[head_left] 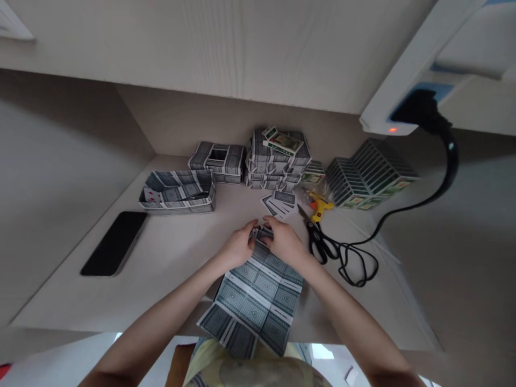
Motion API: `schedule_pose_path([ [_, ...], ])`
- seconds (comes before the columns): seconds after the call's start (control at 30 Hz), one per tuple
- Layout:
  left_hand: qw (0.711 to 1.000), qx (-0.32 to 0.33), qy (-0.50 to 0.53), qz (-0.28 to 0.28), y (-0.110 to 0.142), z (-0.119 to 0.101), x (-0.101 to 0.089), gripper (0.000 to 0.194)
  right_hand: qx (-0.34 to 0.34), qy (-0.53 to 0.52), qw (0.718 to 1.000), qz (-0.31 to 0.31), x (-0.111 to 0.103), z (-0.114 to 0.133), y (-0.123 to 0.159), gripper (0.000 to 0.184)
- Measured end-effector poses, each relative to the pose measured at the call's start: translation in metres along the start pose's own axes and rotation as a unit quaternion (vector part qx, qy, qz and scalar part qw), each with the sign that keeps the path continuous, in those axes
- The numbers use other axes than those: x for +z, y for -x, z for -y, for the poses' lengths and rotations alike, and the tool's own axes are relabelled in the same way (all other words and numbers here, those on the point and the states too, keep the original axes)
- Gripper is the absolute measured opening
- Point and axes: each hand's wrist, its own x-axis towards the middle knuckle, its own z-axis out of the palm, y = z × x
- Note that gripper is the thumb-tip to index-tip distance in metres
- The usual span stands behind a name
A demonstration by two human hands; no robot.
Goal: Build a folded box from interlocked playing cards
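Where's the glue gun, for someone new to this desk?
On the pale desk, find the person's right hand, then the black-handled scissors beside it. The glue gun lies just past their handles, set apart by its yellow body.

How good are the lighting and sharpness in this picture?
Head view: the desk is dim, shadowed beneath the shelf; bright glare on the floor at the bottom; wide-angle stretching towards the edges; the joined cards show their pattern, but the fine print is too soft to read.
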Motion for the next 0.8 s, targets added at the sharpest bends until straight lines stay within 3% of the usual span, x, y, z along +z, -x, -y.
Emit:
schedule_pose_path([
  [0.13, 0.997, 0.008, -0.072, 0.000, -0.004, 0.004, 0.000, 0.036, 0.026, 0.086, 0.994, 0.059, -0.016, -0.008, 0.006, 0.023],
  [0.2, 0.994, 0.023, -0.106, 0.014, -0.012, 0.005, -0.002, 0.036, 0.029, 0.103, 0.992, 0.071, -0.019, -0.009, 0.007, 0.021],
  [0.4, 0.961, 0.127, -0.219, 0.108, -0.048, -0.001, -0.023, 0.048, 0.055, 0.120, 0.991, 0.016, -0.009, 0.000, 0.003, 0.024],
  [0.53, 0.932, 0.168, -0.285, 0.148, -0.064, -0.015, -0.043, 0.049, 0.084, 0.077, 0.993, -0.021, 0.002, 0.001, -0.004, 0.024],
  [0.67, 0.928, 0.161, -0.324, 0.085, -0.052, -0.038, -0.066, 0.034, 0.085, -0.014, 0.992, -0.093, 0.014, -0.011, -0.011, 0.037],
  [0.73, 0.936, 0.110, -0.331, 0.048, -0.037, -0.046, -0.073, 0.028, 0.092, -0.073, 0.985, -0.125, 0.020, -0.019, -0.013, 0.056],
  [0.8, 0.942, 0.053, -0.325, 0.059, -0.020, -0.047, -0.072, 0.029, 0.105, -0.134, 0.978, -0.121, 0.023, -0.026, -0.014, 0.064],
])
